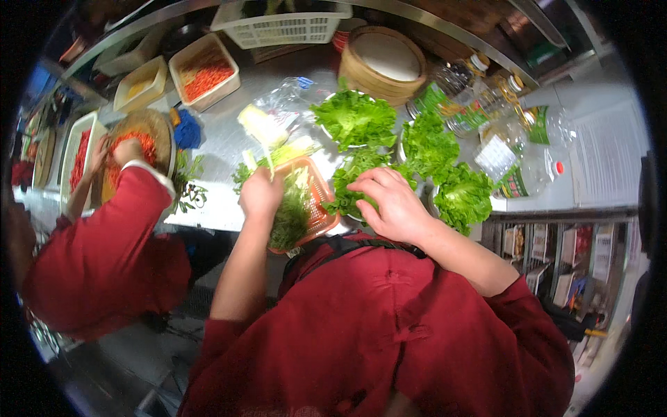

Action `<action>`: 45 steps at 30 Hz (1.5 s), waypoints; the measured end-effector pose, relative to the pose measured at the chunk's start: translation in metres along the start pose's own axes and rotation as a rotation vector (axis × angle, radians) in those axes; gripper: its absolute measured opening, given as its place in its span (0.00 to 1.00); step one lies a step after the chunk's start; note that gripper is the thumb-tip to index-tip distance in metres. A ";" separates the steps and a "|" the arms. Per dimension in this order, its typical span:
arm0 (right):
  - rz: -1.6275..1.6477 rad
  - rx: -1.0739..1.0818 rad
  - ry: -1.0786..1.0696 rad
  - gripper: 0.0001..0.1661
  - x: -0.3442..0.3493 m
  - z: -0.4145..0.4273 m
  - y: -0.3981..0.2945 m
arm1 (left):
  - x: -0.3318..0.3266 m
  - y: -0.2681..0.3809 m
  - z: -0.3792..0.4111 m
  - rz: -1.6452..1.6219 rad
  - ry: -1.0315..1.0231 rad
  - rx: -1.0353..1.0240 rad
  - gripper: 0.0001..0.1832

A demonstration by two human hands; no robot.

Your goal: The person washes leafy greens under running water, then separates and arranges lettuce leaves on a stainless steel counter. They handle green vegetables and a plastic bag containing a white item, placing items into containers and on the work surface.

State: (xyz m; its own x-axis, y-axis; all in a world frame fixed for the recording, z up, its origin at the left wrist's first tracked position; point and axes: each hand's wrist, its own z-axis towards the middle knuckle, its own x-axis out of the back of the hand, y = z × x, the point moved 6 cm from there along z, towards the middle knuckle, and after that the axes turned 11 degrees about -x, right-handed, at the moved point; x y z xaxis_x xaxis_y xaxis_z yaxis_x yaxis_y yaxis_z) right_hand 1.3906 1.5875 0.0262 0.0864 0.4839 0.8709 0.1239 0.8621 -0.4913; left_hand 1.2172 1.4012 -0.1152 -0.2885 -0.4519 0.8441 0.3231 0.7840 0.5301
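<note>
My left hand (pixel 261 194) is closed around the pale stalk of a leafy green (pixel 249 160), at the left rim of an orange plastic basket (pixel 324 208). Feathery dark greens (pixel 289 219) and pale cut leaves lie in that basket. Fingers spread, my right hand (pixel 392 204) rests over the leafy greens (pixel 359 166) of the nearest bowl; whether it grips a leaf I cannot tell. Behind and to the right, bowls hold green lettuce (pixel 357 117), more lettuce (pixel 428 145) and another lettuce portion (pixel 462 195). A napa cabbage (pixel 262 126) lies by a clear plastic bag (pixel 292 99).
At the left, a co-worker in a red sleeve (pixel 138 193) handles chopped red peppers on a round chopping board (pixel 162 136). A blue cloth (pixel 187 129), a pepper tub (pixel 204 73), a bamboo steamer (pixel 383 65) and several plastic bottles (pixel 531 169) surround the work area. Shelves (pixel 560 260) stand lower right.
</note>
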 end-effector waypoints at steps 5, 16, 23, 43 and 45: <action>0.314 0.058 0.099 0.30 0.009 0.004 -0.020 | 0.061 0.042 -0.048 -1.029 -0.078 -0.222 0.05; 1.134 -0.348 -0.135 0.09 -0.024 0.023 0.003 | 0.077 0.102 -0.029 -1.080 -0.256 -0.441 0.15; 1.828 -0.598 0.115 0.11 -0.031 -0.003 0.030 | -0.058 0.052 -0.056 -0.051 -0.342 -1.023 0.21; -0.323 -0.478 -0.114 0.09 0.024 -0.097 0.004 | -0.065 0.133 -0.022 0.116 -0.440 -1.197 0.18; -0.385 -0.460 -0.096 0.09 0.007 -0.084 0.002 | -0.066 0.139 -0.019 0.046 -0.443 -1.177 0.15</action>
State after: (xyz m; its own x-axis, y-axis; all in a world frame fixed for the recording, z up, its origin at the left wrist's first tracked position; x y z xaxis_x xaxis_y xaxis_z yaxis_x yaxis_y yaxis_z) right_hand 1.4743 1.5803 0.0298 -0.1365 0.1804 0.9741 0.5452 0.8346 -0.0782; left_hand 1.2983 1.5321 -0.0956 -0.4589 -0.0743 0.8854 0.8817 -0.1615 0.4434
